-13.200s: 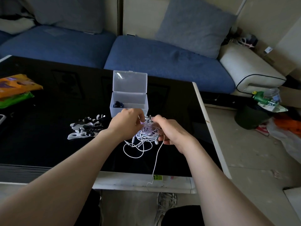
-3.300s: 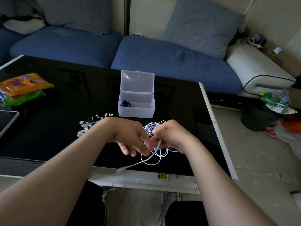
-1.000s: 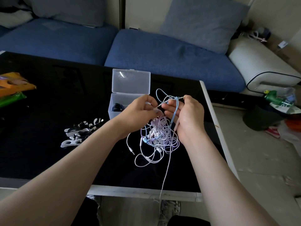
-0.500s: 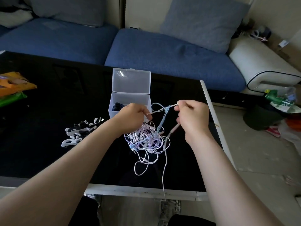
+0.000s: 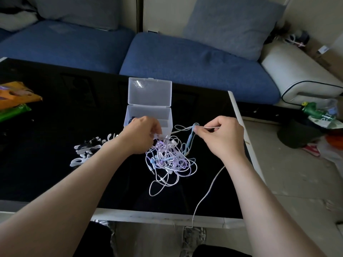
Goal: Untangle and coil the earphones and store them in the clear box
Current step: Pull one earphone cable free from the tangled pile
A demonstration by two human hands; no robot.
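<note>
- Earphones [image 5: 169,160]: several sets, white, lilac and pale blue, knotted into one loose bundle. It lies on the black table [image 5: 55,130] between the two hands, just short of the clear box.
- Handling, as judged: very light, limp and thin cords that snag on each other. Buds and plugs catch in loops. A hard pull would likely tighten the knots or strain the joints at buds and plug, so feed ends back through instead.
- Where to hold, as judged: take one strand close to the knot, or by its stiffer inline piece or plug. Pin the rest of the bundle down with the other hand.
- Blue cord [image 5: 190,140]: rises from the bundle's 1 o'clock side, drawn up and out towards the right hand.
- Right hand [image 5: 222,136]: at 2 o'clock of the bundle, thumb and forefinger pinch the top of the blue cord, other fingers curled.
- Left hand [image 5: 141,136]: at 10 o'clock, fingers curled down into the bundle's top, gripping white cord there.
- Loose white cord [image 5: 204,197]: trails from 5 o'clock over the table's near edge.
- Clear box [image 5: 148,111]: at 11 o'clock, lid raised. Something dark sits inside, mostly hidden.
- Black-and-white clips [image 5: 89,149]: heaped at 9 o'clock.
- Snack packets [image 5: 16,97]: far off at 9 o'clock.
</note>
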